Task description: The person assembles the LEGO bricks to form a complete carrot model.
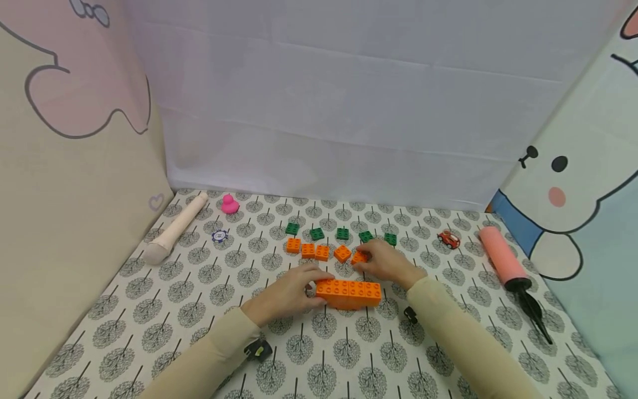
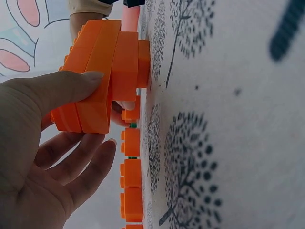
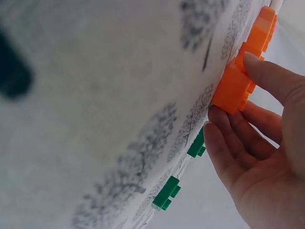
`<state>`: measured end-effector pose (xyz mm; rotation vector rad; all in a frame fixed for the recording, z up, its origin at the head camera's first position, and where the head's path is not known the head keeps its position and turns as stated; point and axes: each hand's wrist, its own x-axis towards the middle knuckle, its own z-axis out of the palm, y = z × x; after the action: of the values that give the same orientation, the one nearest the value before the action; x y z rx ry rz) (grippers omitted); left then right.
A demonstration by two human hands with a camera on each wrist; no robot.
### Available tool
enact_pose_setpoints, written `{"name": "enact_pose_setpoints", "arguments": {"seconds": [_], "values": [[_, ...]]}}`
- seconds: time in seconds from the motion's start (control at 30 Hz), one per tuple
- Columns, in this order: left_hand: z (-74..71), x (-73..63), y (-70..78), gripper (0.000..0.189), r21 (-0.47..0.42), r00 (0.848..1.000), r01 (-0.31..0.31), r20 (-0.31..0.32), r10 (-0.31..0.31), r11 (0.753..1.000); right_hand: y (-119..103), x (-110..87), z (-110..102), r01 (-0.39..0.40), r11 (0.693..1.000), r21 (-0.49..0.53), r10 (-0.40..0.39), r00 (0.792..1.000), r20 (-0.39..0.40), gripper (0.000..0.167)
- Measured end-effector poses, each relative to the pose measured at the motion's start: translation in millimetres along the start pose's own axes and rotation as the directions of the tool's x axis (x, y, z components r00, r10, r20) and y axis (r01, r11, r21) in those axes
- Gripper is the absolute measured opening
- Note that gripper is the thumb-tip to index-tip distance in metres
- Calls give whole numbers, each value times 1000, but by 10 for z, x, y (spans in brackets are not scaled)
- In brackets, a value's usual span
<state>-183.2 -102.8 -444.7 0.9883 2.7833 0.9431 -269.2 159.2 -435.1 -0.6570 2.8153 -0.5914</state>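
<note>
My left hand (image 1: 286, 296) grips the left end of a long orange toy brick stack (image 1: 349, 293), thumb on the near side. In the left wrist view the stack (image 2: 97, 71) steps inward toward the cloth, with narrower layers underneath. Farther back, my right hand (image 1: 386, 261) pinches a loose orange brick (image 1: 358, 257), the rightmost of a row. From the right wrist, thumb and fingers bracket this brick (image 3: 231, 90) at the cloth. Several other orange bricks (image 1: 308, 250) lie left of it, and several green bricks (image 1: 342, 234) form a row behind.
A tree-patterned cloth (image 1: 294, 377) covers the table. A pale club-shaped object (image 1: 174, 230), a pink duck (image 1: 230, 204) and a blue-white chip (image 1: 219, 236) lie at left. A red toy car (image 1: 449, 239) and a pink-and-black pump (image 1: 503, 257) lie at right.
</note>
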Motion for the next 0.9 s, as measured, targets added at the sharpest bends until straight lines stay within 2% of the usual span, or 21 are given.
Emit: {"name": "enact_pose_setpoints", "arguments": {"seconds": [0.2, 0.33, 0.57, 0.73, 0.9], "values": [[13, 15, -9, 55, -7, 1000, -6, -2, 6, 1000, -36, -85, -56, 11, 1000, 29, -10, 1000, -19, 53], [17, 18, -21, 54, -12, 1000, -7, -4, 7, 1000, -100, -229, -155, 69, 997, 22, -68, 996, -57, 52], [-1, -2, -13, 52, -18, 999, -25, -20, 24, 1000, -240, -561, -322, 223, 974, -44, -227, 967, -120, 49], [-4, -2, -13, 52, -16, 999, -31, -21, 30, 999, -340, -751, -358, 287, 956, -60, -292, 949, -118, 47], [-2, -3, -10, 52, -7, 999, -35, -21, 35, 999, -387, -866, -345, 309, 947, -90, -317, 943, -98, 46]]}}
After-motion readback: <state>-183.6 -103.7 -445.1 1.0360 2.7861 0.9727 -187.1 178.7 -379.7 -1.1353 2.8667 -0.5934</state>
